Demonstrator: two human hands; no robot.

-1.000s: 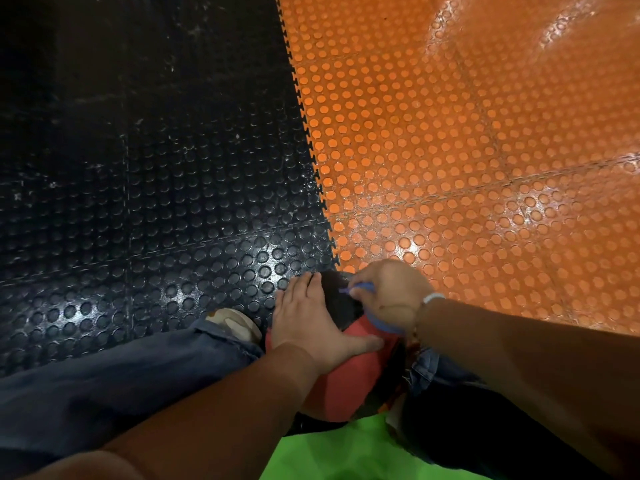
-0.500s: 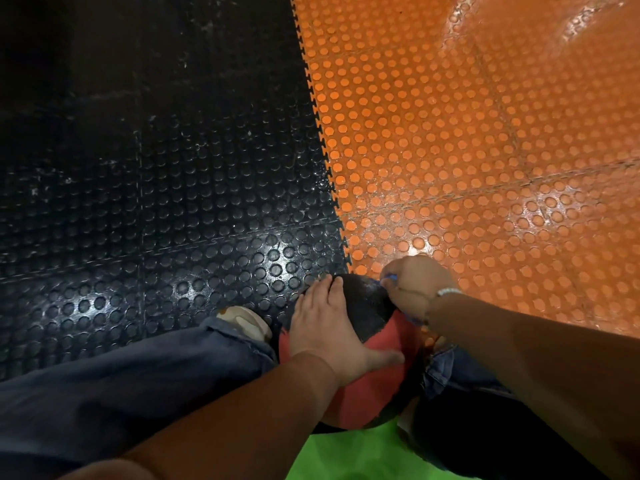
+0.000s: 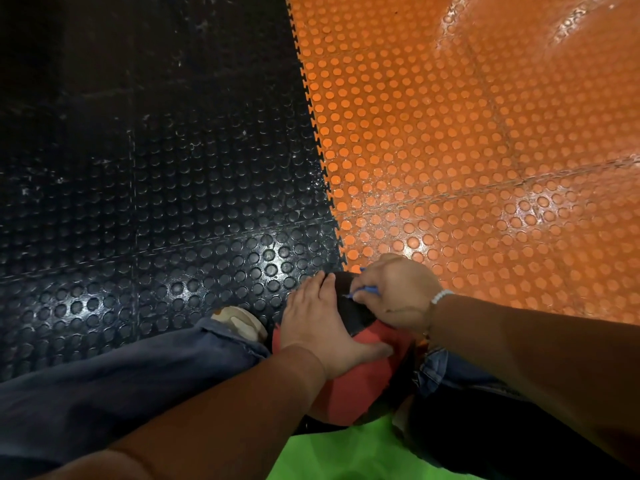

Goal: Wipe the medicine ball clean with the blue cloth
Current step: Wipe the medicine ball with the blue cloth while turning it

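Two-handed on the medicine ball, down between the legs on the studded floor. Presses left grip flat, fingers straight, thumb spread, over its top. Curls right grip round the blue cloth, knuckles up, against the black panel.

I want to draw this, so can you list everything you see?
medicine ball: one, red and black, bottom middle
blue cloth: one, blue, peeking out on the ball's black part
black mat: one, black, left floor
orange mat: one, orange, right floor
green patch: one, green, bottom edge
shoe: one, beige, left of the ball
bracelet: one, white, right wrist
legs: two, blue jeans, either side of the ball
left hand: one, flat on the ball
right hand: one, gripping the blue cloth
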